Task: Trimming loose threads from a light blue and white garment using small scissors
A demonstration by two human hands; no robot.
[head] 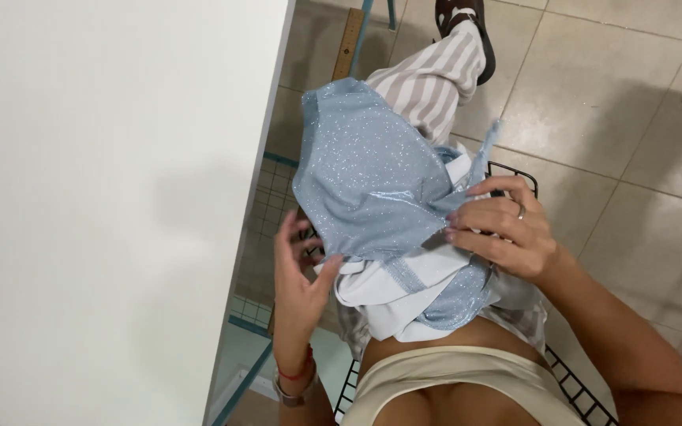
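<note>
View: looking straight down from the person's head into their lap, where they sit on a black wire chair (574, 386) beside a white table (104, 197).

Fabric: a pale blue glittery cloth (365, 170) is held up over the lap, draped in a rounded dome with a narrow strip trailing up to the right. Under it lies a bunched white cloth (392, 288) with a blue sparkly trim.

Left hand (297, 288): fingers half curled, with the fingertips touching the lower left edge of the blue cloth — a light support from beneath, not a firm clasp as far as the view shows.

Right hand (503, 229): closed in a pinch on the gathered right edge of the blue cloth, a ring on one finger.

Handling: judged from the folds, the cloth is very light, thin and limp — likely a little slick, and it would slide off an open palm. The stitched edges and the gathered corner look like the surest places to take hold.

Surroundings: striped beige and white trousers (432, 79), a dark sandal (467, 28) and a tiled floor (617, 102).
</note>
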